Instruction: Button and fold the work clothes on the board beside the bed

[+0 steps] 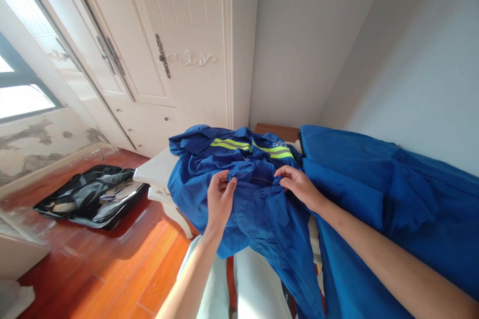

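A pair of blue work trousers (258, 219) hangs over the near edge of a white table, its legs dropping past my knees. My left hand (220, 197) pinches the left side of its waistband, where a small button shows by the fingertips. On the other side of the waist opening, my right hand (297, 187) is closed on the waistband edge. Another button sits on a pocket flap between the hands. Behind the trousers lies a rumpled blue work jacket (198, 137) with yellow and grey reflective stripes.
The white table (153, 167) has a curved leg at its left. More blue cloth garments (352, 174) are draped at my right. An open black suitcase (108, 224) with packed things lies on the wooden floor (123, 269). A white wardrobe (194, 94) stands behind, beside a plain wall.
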### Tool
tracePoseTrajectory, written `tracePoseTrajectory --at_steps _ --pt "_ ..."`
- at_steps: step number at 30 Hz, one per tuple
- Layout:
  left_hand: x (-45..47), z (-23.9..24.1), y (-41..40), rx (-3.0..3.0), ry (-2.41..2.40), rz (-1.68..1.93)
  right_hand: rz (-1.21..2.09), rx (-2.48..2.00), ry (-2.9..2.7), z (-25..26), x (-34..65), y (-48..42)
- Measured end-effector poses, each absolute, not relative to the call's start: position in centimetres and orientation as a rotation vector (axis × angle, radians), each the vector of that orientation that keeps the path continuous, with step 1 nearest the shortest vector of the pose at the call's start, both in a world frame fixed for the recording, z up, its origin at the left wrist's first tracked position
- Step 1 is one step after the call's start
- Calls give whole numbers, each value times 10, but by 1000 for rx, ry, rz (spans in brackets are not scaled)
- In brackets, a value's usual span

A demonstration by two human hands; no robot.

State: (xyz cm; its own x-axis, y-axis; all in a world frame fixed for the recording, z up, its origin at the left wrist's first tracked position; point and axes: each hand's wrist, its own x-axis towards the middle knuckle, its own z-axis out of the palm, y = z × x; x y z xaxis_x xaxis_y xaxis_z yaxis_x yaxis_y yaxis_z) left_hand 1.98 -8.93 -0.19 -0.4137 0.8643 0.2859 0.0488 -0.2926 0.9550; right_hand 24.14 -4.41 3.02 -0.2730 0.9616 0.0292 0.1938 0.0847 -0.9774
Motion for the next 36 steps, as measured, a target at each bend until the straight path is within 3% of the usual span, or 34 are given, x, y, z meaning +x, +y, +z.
tracePoseTrajectory --at_steps 4,9,13,20,29,36 --pt "23 20 -119 1824 1642 1741 911 -1159 -1820 19 242 -41" --pt "39 28 -129 2345 1476 1194 676 -1086 -1947 23 243 -48" --pt "38 9 -112 2274 1443 969 559 -948 -2005 31 243 -54" --pt "12 10 -100 2232 1141 841 703 -695 -2323 37 240 -64" --pt "24 3 -93 1852 1368 1067 729 -943 -2474 33 237 -63" --pt "41 0 -92 1789 1565 1162 528 -1040 -2511 32 229 -68"
